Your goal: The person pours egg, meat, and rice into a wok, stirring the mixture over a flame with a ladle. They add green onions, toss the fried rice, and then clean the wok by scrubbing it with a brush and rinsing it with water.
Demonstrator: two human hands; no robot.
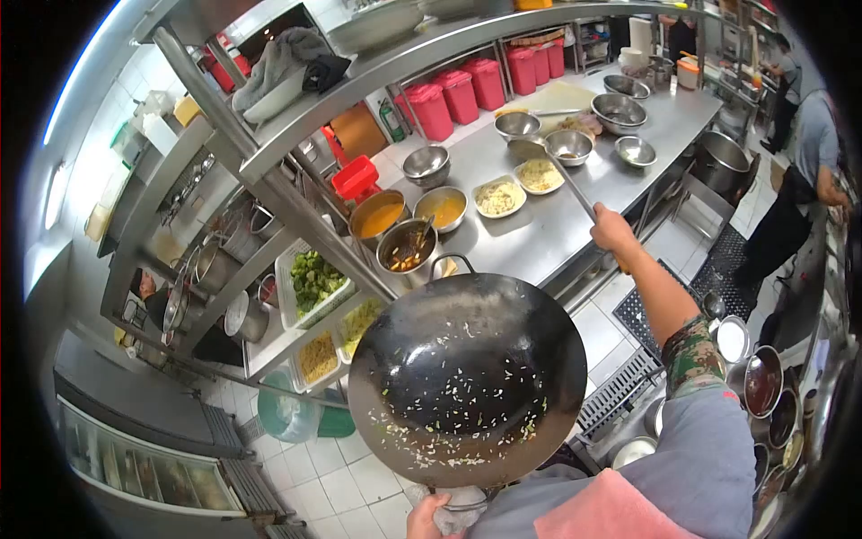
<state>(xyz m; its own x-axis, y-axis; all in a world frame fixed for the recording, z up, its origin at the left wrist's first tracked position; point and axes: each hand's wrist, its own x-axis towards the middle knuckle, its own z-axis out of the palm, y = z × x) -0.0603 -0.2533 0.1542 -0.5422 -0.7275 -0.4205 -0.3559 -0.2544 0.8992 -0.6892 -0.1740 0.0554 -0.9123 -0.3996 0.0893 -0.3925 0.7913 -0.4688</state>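
A large dark wok (pixel 471 368) fills the middle of the view, tilted, with loose rice grains and green bits on its inner surface. At its near edge my left hand (pixel 426 519) is closed around the wok's handle through a grey cloth (pixel 460 510). Out over the steel table, my right hand (pixel 614 235) grips a long-handled wok spatula (pixel 575 190). The spatula's head hovers by the metal bowls and two white trays of pale food, a near tray (pixel 499 197) and a far tray (pixel 540 177).
Pots of sauce (pixel 407 247) and orange liquid (pixel 377 216) stand beyond the wok. A broccoli basket (pixel 310 283) sits to the left under a steel shelf post (pixel 278 202). Metal bowls (pixel 620 112) line the steel table (pixel 476 238). At right stands another person (pixel 808 162), near several pots.
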